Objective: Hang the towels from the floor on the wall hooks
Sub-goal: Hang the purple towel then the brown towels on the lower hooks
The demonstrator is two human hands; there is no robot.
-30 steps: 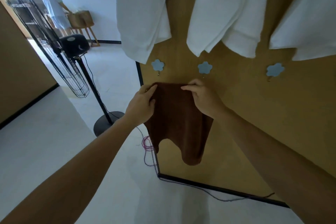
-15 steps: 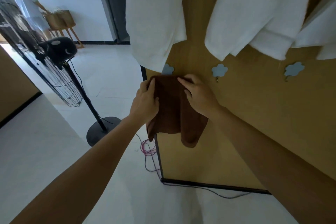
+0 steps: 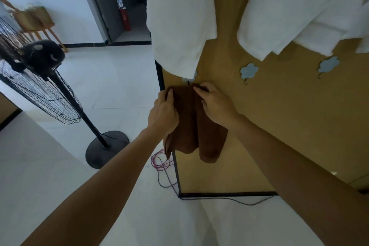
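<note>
Both hands pinch the brown towel's (image 3: 191,124) top edge flat to the wall, left hand (image 3: 163,115) and right hand (image 3: 216,104) either side of the hook (image 3: 188,80) just above them. Hanging is underway; next, I'd judge, seat the loop, then let go.

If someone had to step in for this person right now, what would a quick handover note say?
Left hand: gripping the left edge of the dark brown terry towel.
Right hand: pinching its top edge just below the leftmost blue flower-shaped wall hook.
Done: three white towels hang on the tan wall panel.
Left: catch the brown towel on that hook and let go. Two other blue hooks are free.
</note>
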